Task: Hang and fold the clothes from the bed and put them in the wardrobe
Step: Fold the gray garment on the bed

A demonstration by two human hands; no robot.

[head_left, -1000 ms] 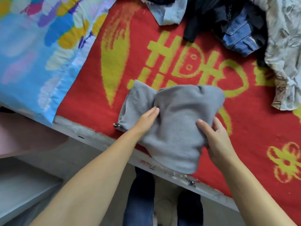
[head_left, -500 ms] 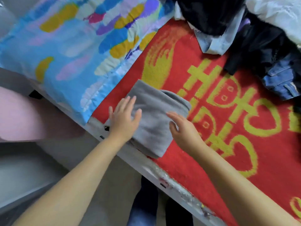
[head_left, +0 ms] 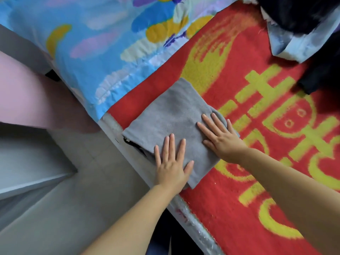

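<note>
On the far left there is a pink thing [head_left: 27, 100] and a grey floor [head_left: 77, 208] below the bed. Next comes a blue cover [head_left: 88, 52] with yellow, purple and white blobs; it lies on the bed and its edge sits over a red blanket [head_left: 230, 208] with big yellow shapes. The folded grey cloth [head_left: 171, 115] lies flat on the red blanket, right at the near edge of the bed, just beside the blue cover. One dark bit pokes out under its left corner; what that is cannot be told.

The left hand [head_left: 172, 168] lies flat on the near part of the grey cloth, fingers straight and spread wide. The right hand [head_left: 220, 137] lies flat on the right part of the cloth, fingers straight too. Neither hand grabs anything. Both arms are bare and reach in from below.

At the top right, a pile of dark clothes [head_left: 298, 13] and a pale blue garment [head_left: 287, 43] rest on the blanket, well apart from the hands.
</note>
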